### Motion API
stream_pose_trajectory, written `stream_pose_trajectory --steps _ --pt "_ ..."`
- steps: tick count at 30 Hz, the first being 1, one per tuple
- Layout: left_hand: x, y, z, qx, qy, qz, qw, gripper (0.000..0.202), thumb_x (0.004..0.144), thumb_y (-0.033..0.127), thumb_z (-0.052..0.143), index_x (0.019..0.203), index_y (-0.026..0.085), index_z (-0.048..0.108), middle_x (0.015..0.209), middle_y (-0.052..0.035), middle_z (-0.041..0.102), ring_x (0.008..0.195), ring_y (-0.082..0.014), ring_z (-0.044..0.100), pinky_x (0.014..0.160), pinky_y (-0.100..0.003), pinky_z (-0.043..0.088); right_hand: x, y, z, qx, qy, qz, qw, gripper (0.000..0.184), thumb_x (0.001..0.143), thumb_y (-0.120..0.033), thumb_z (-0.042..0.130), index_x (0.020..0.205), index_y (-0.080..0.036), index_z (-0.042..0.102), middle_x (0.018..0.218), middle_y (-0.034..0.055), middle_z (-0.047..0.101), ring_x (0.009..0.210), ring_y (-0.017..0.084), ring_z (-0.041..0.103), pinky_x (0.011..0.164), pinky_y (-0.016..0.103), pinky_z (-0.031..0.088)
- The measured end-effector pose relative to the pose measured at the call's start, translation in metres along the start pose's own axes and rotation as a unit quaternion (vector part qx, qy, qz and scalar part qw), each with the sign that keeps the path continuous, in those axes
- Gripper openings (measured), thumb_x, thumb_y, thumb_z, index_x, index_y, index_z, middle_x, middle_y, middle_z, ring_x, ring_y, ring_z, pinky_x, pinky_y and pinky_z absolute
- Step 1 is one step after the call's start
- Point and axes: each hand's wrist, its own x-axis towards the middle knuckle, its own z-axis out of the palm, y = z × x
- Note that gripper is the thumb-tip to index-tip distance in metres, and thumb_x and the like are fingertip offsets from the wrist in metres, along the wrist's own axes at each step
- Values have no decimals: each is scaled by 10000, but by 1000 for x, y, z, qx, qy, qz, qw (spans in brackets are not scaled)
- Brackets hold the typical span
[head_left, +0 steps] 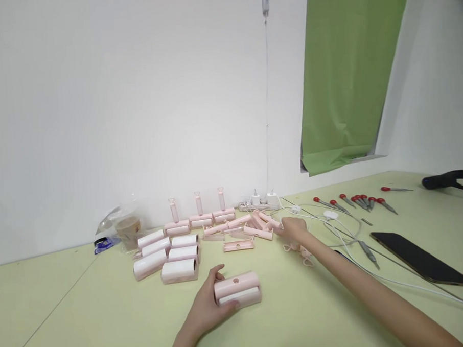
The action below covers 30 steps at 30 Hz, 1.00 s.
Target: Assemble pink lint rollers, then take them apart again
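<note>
So your left hand [211, 305] has its grip clamped around the left end of the chunky pink-and-white plastic roller case with a round hole on top [240, 282], which sits at the front of the counter [118, 311], just right of your palm; can't tell if it's touching down or slightly lifted. Your right hand [294, 227] is stretched out to the right edge of the loose heap of pale pink plastic frames [259, 232], and your fingertips are hidden there, so no idea whether that grip is apart or pinched on something. What I'd watch: those frames overlap at odd angles, so tugging one could drag its neighbours along. Small pink plastic pieces with heart-shaped rings [304, 252] lie right by your forearm, so a low sweep back might scatter them. Same deal with the thin white cable [344, 240] just beyond your arm; your sleeve-free wrist could snag it. And holding the case by one end only, it might tip or twist if your thumb slips.
</note>
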Motion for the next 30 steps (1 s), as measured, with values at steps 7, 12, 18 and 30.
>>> stream_pose_trajectory --steps 7,12,18,30 --pt "1 0 0 -64 -26 5 998 467 614 249 608 1042 212 424 984 -22 528 866 -178 528 774 -266 421 -6 9 -11 -17 -19 -4 1000 248 847 -329 476 937 -117 569 923 78 593 805 181 572 688 344 458" --pt "0 1 2 -101 -80 13 992 397 615 277 635 962 212 454 895 3 543 757 -154 520 628 -233 427 -36 7 -60 17 28 -80 996 290 757 -347 494 951 -156 593 853 109 630 800 269 569 607 320 388" --pt "-2 2 8 -118 -91 19 989 418 602 294 655 959 215 454 889 13 530 759 -149 508 614 -227 418 -90 -37 -85 126 -77 -379 913 240 710 -339 530 904 -231 621 779 5 620 670 166 556 529 225 349" --pt "-3 0 10 -111 -88 20 990 417 607 292 648 967 218 450 916 14 526 781 -154 509 624 -233 419 -99 -84 -90 19 -76 -485 871 203 655 -263 570 837 -225 651 638 -11 615 558 142 523 452 221 257"
